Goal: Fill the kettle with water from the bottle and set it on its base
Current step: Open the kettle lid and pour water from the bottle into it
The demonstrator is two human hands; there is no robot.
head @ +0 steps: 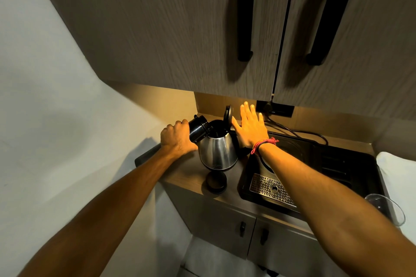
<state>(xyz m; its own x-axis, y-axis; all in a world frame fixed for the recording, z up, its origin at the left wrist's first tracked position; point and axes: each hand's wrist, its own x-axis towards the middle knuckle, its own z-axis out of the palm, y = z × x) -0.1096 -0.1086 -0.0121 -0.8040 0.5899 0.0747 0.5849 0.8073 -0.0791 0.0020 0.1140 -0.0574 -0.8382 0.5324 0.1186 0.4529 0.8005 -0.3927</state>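
Note:
A steel kettle (217, 153) stands on the wooden counter (186, 171) with its black lid (228, 113) flipped up. My left hand (176, 139) is shut on a black bottle (198, 129), which is tilted so its mouth rests over the kettle's open top. The bottle's lower end sticks out past the counter's left edge. My right hand (249, 127) is flat with fingers spread, just right of the lid and above the kettle's handle, the thumb close to the lid. A small round black disc (216, 181) lies in front of the kettle; I cannot tell whether it is a cap.
A black tray (337, 164) with a perforated metal grate (270, 186) fills the counter's right side. A black cord (299, 132) runs to a wall socket (274, 108). A clear glass (385, 209) and white cloth (396, 175) sit far right. Cabinet doors (180, 40) hang low overhead.

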